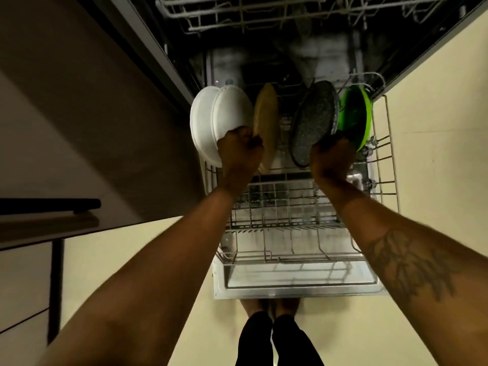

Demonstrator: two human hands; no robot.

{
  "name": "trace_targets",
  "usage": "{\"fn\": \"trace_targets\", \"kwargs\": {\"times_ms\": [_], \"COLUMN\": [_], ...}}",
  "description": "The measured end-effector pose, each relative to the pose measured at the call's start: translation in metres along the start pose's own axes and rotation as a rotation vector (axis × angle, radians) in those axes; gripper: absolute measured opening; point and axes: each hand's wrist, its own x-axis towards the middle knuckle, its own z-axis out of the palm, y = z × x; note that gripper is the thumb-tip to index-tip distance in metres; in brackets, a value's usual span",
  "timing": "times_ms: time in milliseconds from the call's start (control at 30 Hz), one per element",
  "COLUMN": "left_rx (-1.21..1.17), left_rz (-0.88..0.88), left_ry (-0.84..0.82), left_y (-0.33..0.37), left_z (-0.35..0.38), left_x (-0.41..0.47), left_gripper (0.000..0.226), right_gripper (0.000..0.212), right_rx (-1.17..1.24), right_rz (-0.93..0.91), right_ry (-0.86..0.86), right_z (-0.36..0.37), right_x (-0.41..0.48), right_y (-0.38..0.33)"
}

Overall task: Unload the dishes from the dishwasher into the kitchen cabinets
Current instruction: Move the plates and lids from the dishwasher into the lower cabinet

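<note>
Gripping white plates (211, 120) and speckled plate (314, 122)

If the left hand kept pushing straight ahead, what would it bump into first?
Probably the white plates: the left hand already sits at their near edge, with the tan plate just beside it. Depth is hard to judge.

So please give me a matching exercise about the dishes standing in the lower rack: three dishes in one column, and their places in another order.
Dishes:
1. white plates
2. green plate
3. speckled grey plate

Places:
a. far right of the lower rack
b. far left, at the left hand
c. right of the tan plate, at the right hand

Pairs: 1-b, 2-a, 3-c
</note>
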Motion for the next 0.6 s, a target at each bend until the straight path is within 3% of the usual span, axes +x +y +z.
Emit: {"fn": "trace_targets", "kwargs": {"times_ms": [67,167,367,600], "left_rx": [-0.046,-0.051,0.179,0.284], "left_rz": [0.16,0.317,0.712,0.933], "left_ry": [0.053,0.038,-0.056,-0.086], "left_y": [0.007,0.018,0.034,0.027], "left_z": [-0.015,-0.034,-0.056,-0.065], "left_x": [-0.021,-0.051,-0.091,-0.101], "left_gripper": [0.013,0.007,0.026,0.03], "right_gripper": [0.027,0.041,0.051,0.047], "right_rx": [0.075,0.148,0.251,0.646], "right_rz": [-0.03,0.075,0.313,0.455], "right_ry": [0.088,0.162,0.082,0.032], "right_z": [-0.015,-0.037,-0.064,-0.082], "right_x": [-0.016,-0.03,-0.047,-0.067], "right_y": [0.001,-0.005,-0.04,-0.067]}}
